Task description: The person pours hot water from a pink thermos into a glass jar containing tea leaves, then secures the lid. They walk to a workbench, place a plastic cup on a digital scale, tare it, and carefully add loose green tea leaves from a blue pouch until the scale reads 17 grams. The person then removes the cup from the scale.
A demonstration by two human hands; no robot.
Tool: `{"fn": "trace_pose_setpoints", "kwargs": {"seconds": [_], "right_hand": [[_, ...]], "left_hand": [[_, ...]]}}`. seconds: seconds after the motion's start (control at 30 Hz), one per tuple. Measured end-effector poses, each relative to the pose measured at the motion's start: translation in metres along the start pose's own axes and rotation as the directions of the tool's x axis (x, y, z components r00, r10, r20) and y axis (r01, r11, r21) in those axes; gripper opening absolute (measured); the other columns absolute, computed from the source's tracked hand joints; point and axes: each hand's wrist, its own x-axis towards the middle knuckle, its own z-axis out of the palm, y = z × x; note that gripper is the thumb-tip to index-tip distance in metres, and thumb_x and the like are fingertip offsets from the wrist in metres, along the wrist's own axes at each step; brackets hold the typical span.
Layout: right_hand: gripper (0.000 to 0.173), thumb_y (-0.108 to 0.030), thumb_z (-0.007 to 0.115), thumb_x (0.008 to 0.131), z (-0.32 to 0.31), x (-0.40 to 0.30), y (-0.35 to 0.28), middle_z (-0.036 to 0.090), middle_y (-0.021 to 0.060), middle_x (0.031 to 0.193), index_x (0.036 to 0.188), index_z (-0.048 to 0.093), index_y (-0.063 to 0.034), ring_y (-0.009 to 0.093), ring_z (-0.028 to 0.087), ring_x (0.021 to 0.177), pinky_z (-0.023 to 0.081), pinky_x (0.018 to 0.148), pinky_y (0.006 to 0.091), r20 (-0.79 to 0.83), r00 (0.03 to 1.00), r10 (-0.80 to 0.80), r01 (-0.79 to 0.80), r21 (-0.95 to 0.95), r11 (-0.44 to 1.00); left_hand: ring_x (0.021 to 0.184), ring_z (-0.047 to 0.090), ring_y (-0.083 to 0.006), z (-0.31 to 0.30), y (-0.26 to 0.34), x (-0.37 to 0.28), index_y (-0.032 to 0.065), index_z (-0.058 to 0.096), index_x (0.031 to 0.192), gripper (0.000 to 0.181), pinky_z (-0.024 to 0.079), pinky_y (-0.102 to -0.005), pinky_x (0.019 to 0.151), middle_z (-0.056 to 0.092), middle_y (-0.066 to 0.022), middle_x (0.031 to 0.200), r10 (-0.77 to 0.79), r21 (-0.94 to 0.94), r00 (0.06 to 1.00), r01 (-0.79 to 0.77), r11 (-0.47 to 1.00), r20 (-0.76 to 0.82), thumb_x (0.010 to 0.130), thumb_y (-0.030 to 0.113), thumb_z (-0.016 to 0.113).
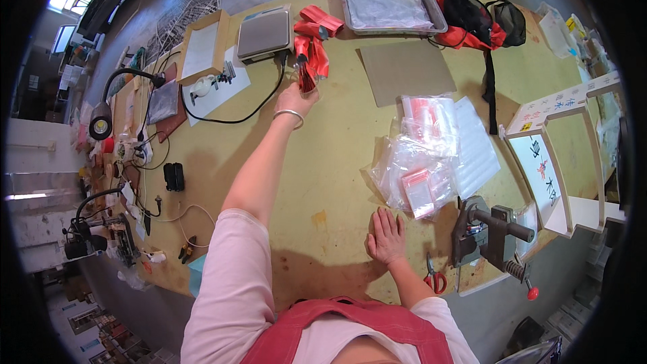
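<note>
My left hand point(294, 101), a bangle at its wrist, reaches to the far side of the table and grips a clear cup point(316, 88). Thin dark red strands point(307, 79) stand in it; what they are exactly is too small to tell. Just beyond lie crumpled shiny red wrappers point(318, 55). Flat on the tabletop, fingers pointing away from me, rests my right hand point(388, 236) with nothing in it. Clear plastic bags point(389, 172) and a pack of small zip bags point(419, 194) lie beyond its fingertips. Red-handled scissors point(434, 281) are beside its forearm.
A digital scale point(265, 34) with a black cable stands far left, near a cardboard box point(203, 46). At the back sits a grey plastic tray point(390, 29). A bench vise-like metal press point(488, 232) and a white display stand point(536, 174) occupy the right. Pliers point(187, 249) lie left.
</note>
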Motion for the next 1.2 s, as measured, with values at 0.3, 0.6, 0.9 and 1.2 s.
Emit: {"fn": "trace_pose_setpoints", "kwargs": {"seconds": [0.3, 0.6, 0.9, 1.2], "right_hand": [[0.075, -0.037, 0.060, 0.095, 0.001, -0.003, 0.000, 0.037, 0.0105, 0.170, 0.162, 0.041, -0.0092, 0.029, 0.036, 0.155, 0.020, 0.128, 0.0581, 0.015, 1.000, 0.002, -0.001, -0.028, 1.000], [0.074, -0.037, 0.059, 0.095, 0.001, 0.000, -0.002, 0.037, 0.0119, 0.170, 0.161, 0.042, -0.0082, 0.030, 0.034, 0.156, 0.020, 0.128, 0.0581, -0.029, 1.000, 0.002, -0.003, -0.035, 0.999], [0.074, -0.037, 0.059, 0.094, -0.001, -0.001, -0.001, 0.038, 0.0125, 0.169, 0.160, 0.043, -0.0074, 0.030, 0.035, 0.156, 0.020, 0.128, 0.0599, 0.019, 1.000, 0.000, 0.001, -0.035, 0.999], [0.070, -0.036, 0.058, 0.095, -0.001, 0.002, -0.003, 0.040, 0.0129, 0.168, 0.157, 0.047, -0.0073, 0.030, 0.035, 0.156, 0.019, 0.128, 0.0592, -0.030, 0.999, -0.013, 0.012, -0.025, 1.000]], "left_hand": [[0.093, 0.076, -0.0339, -0.044, -0.099, -0.048, 0.0061, 0.078, 0.106, 0.050, 0.058, -0.0435, 0.082, 0.079, -0.0161, 0.097, 0.047, 0.051, 0.999, -0.047, 0.998, 0.008, 0.082, 0.050, 0.084], [0.092, 0.075, -0.0422, -0.133, -0.265, -0.135, 0.0012, 0.079, 0.104, 0.053, 0.058, -0.0474, 0.082, 0.077, -0.0254, 0.096, -0.305, 0.222, 0.910, 0.371, 0.902, -0.281, 0.083, 0.050, 0.081], [0.106, 0.073, -0.0403, -0.153, -0.265, -0.181, -0.0028, 0.071, 0.107, 0.047, 0.058, -0.0497, 0.092, 0.074, -0.0256, 0.112, -0.459, 0.349, 0.865, 0.502, 0.791, -0.203, 0.092, 0.042, 0.074], [0.108, 0.070, -0.0405, -0.125, -0.114, -0.064, 0.0083, 0.072, 0.119, 0.035, 0.056, -0.0520, 0.092, 0.075, -0.0179, 0.115, 0.089, 0.366, 0.996, -0.085, 0.927, 0.006, 0.102, 0.035, 0.056]]}}
